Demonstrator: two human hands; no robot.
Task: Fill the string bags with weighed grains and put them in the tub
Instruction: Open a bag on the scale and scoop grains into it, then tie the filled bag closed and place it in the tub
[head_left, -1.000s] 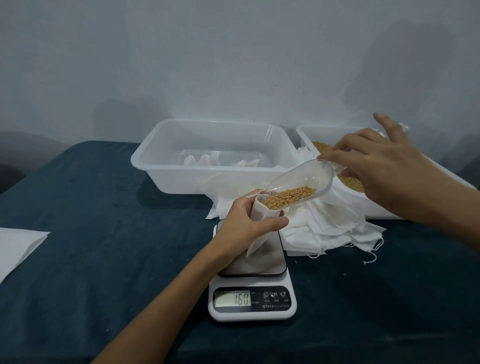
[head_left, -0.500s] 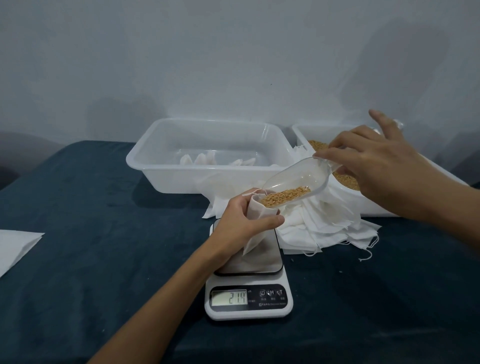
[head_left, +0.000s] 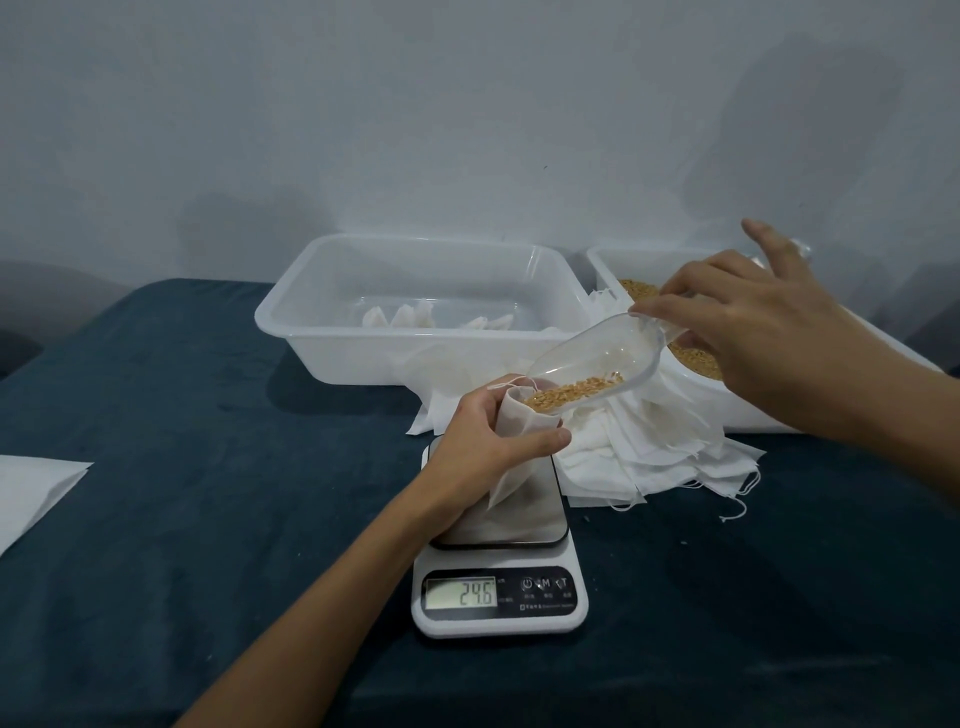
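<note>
The left hand (head_left: 485, 441) is gripping a white bag (head_left: 511, 447) by its neck, thumb on the near side and fingers curled round the far side, and is keeping it standing on the scale (head_left: 500, 561) so that whatever goes in is registering on the display (head_left: 461, 593), which is reading what looks like 24.6. Holding the neck this way is also keeping the mouth open and turned toward the scoop (head_left: 587, 366). The right hand (head_left: 748, 332) is pinching the clear scoop by its rear end between thumb and bent fingers, with the little finger sticking out free, and is tilting it lip-down into the mouth, so the grains (head_left: 569, 396) are gathering at the low end; a light pinch like this probably suits a slow, metered pour. The grain tub (head_left: 613, 260) is sitting just behind the right hand, near for refilling, and a heap of spare bags (head_left: 649, 457) is lying between it and the scale. The tub (head_left: 291, 332) for finished bags is standing behind the scale, with a few filled bags (head_left: 410, 317) lying inside. The weighing step seems under way, and the risk is overshooting.
</note>
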